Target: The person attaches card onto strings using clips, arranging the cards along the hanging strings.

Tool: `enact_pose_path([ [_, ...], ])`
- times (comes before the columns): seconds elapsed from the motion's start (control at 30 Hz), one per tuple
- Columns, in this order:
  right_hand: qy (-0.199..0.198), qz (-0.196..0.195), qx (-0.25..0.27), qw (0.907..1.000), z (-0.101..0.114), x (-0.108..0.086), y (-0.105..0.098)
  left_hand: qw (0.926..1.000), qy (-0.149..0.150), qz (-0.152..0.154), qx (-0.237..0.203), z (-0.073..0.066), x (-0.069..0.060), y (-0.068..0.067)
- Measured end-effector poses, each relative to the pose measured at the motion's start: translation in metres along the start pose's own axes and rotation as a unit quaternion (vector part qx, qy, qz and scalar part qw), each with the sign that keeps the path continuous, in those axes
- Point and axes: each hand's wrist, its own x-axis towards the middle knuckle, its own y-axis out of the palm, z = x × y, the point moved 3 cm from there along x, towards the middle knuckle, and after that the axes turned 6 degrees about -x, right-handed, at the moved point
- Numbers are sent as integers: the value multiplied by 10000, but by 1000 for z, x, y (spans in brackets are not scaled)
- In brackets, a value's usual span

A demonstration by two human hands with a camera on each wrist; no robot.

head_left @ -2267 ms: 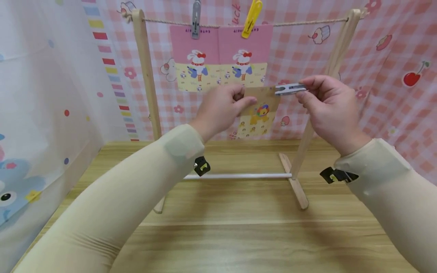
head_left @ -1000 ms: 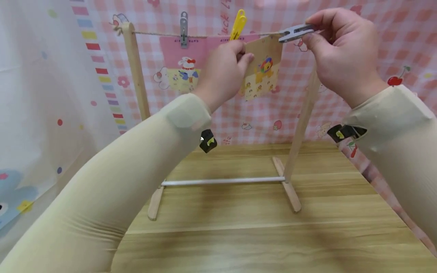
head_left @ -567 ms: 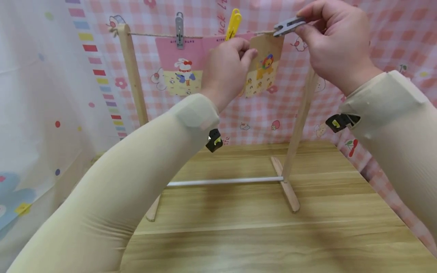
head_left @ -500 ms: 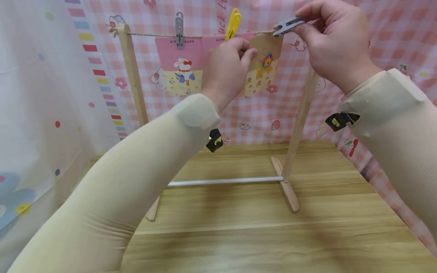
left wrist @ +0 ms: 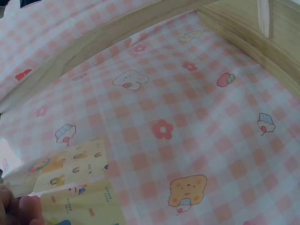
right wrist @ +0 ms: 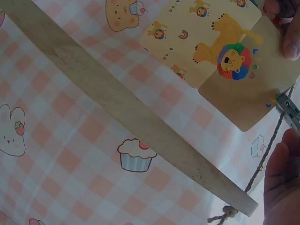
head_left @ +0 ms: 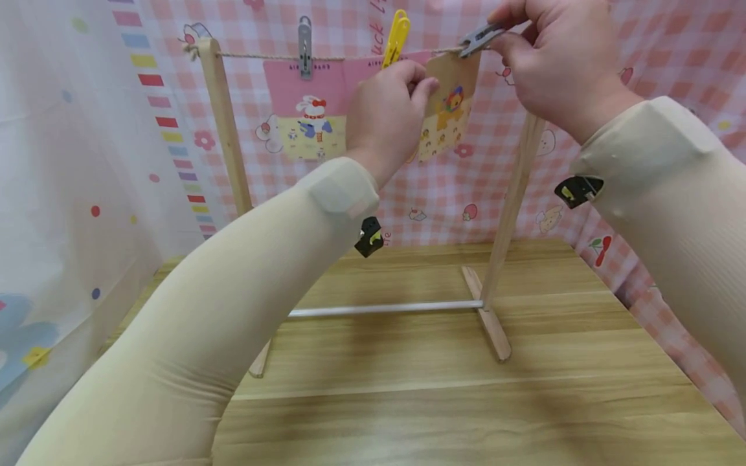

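In the head view, a tan and yellow card with a lion (head_left: 452,100) is held up at the rope (head_left: 250,57). My left hand (head_left: 389,120) pinches its left side between thumb and curled fingers. My right hand (head_left: 565,61) pinches the handles of a grey clothespin (head_left: 480,39). The right wrist view has this clothespin's tip at the rope and the edge of the lion card (right wrist: 248,93); whether it bites both, I cannot tell. Beside it hang two pink and yellow rabbit cards (head_left: 300,97), the right one mostly behind my left hand.
A grey clothespin (head_left: 305,48) and a yellow clothespin (head_left: 396,39) stand on the rope over the rabbit cards. The rope runs between wooden posts, with the right post (head_left: 513,200) below my right hand. A white rod (head_left: 384,309) joins their feet above the wooden table (head_left: 373,395).
Both hands have risen with the lion card and grey clothespin, from below the rope up to it. Lately the right hand has shifted slightly left and up, tilting the clothespin more steeply.
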Motion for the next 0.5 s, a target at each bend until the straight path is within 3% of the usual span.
enact_pose_path([
  [0.23,17,258,-527,9983,6,2,0,10000,43,51,0,-1,0,2],
  [0.5,114,440,-760,9961,10,3,2,9999,-89,30,-35,0,2,1],
])
